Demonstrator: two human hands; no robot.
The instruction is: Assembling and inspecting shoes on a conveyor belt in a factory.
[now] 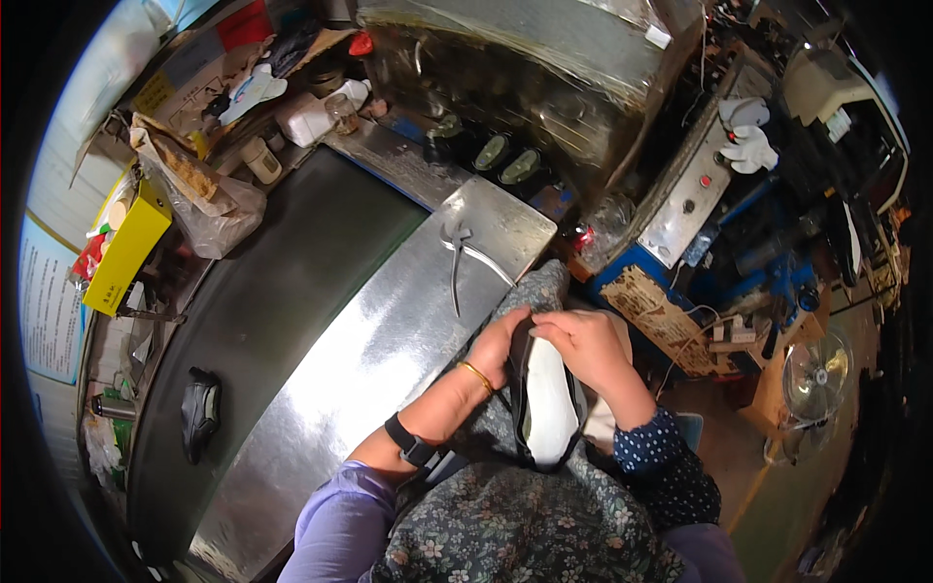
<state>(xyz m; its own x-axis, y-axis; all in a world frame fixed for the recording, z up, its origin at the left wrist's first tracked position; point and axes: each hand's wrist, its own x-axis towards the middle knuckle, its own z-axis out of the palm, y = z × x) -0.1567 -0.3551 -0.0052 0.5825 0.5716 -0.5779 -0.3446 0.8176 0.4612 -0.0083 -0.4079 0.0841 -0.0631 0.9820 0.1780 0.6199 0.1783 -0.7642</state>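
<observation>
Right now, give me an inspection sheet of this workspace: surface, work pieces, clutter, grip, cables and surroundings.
Surface: metal bench top, shiny with glare, beside a dark belt.
Work pieces: white-faced shoe in hand; pincers on the metal bench top; black shoe on the dark belt.
Clutter: yellow box and plastic bag, left of the dark belt.
Grip: left hand and right hand both closed on the white-faced shoe's far end.
Cables: thin cable near the socket block; full run unclear.
Surroundings: fan at right; green shoes beyond the bench.
</observation>
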